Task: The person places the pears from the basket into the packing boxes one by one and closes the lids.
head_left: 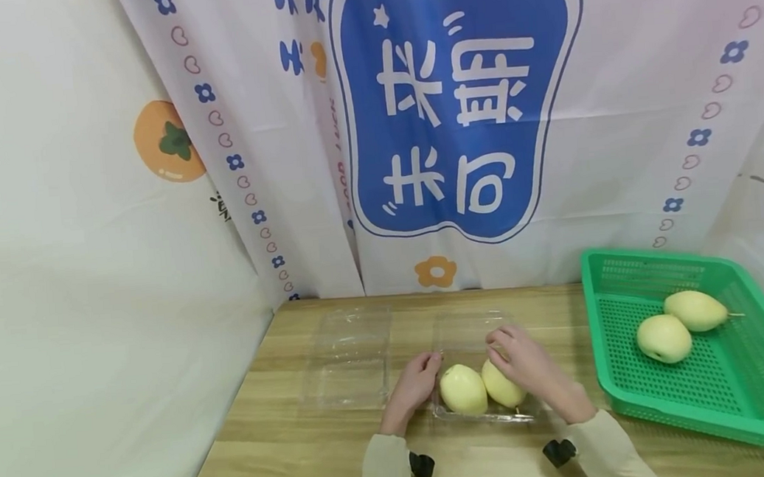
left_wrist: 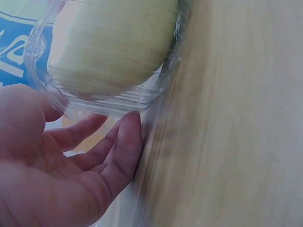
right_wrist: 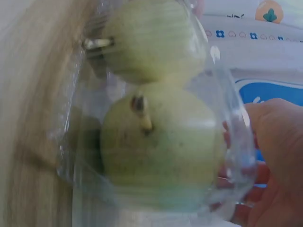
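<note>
Pears [head_left: 462, 389] are sitting in the clear tray [head_left: 481, 413] at bench [head_left: 290, 452] centre, lid lying open at nine o'clock. Left hand [head_left: 414, 384] is touching the tray's side with relaxed fingers; right hand [head_left: 522, 362] is cupping the second pear [head_left: 501, 387]. Flimsy plastic is liable to flex, spilling fruit.

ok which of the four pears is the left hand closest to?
The left-hand pear in the clear plastic tray. The left hand sits at the tray wall beside it; its neighbour is by the right hand, the other two lie in the green basket.
</note>
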### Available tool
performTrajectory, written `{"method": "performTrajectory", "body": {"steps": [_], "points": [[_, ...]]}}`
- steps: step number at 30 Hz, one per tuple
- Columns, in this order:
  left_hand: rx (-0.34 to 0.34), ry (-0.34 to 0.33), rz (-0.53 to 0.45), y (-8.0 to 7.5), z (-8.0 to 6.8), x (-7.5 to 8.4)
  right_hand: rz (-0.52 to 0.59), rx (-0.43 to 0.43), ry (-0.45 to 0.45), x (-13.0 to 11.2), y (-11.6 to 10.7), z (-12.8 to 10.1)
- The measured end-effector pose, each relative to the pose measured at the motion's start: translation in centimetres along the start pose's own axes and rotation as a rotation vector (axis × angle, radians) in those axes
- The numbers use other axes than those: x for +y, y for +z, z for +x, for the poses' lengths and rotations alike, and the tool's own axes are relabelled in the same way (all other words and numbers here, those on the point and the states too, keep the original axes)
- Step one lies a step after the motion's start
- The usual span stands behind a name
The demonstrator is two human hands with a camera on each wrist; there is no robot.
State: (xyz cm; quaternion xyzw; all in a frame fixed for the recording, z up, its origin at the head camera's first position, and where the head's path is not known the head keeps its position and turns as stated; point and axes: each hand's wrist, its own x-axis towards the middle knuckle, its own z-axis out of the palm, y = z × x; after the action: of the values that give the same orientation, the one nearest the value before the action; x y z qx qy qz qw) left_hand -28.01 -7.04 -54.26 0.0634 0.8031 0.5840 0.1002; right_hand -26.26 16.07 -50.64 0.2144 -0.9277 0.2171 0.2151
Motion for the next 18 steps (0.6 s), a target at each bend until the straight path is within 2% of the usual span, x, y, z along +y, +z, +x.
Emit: {"method": "performTrajectory", "body": {"steps": [7,11,18], "points": [[0.01,-0.028,-0.034,-0.1,0.0,-0.1,-0.001,-0.049,0.112,1.0,0.0,-0.2],[0.014,-0.043,-0.064,0.0,0.2,0.0,0.002,-0.071,0.146,1.6,-0.1,-0.3],[0.042,-0.038,-0.052,0.3,0.4,0.3,0.023,-0.098,0.189,2.3,-0.4,-0.5]]}}
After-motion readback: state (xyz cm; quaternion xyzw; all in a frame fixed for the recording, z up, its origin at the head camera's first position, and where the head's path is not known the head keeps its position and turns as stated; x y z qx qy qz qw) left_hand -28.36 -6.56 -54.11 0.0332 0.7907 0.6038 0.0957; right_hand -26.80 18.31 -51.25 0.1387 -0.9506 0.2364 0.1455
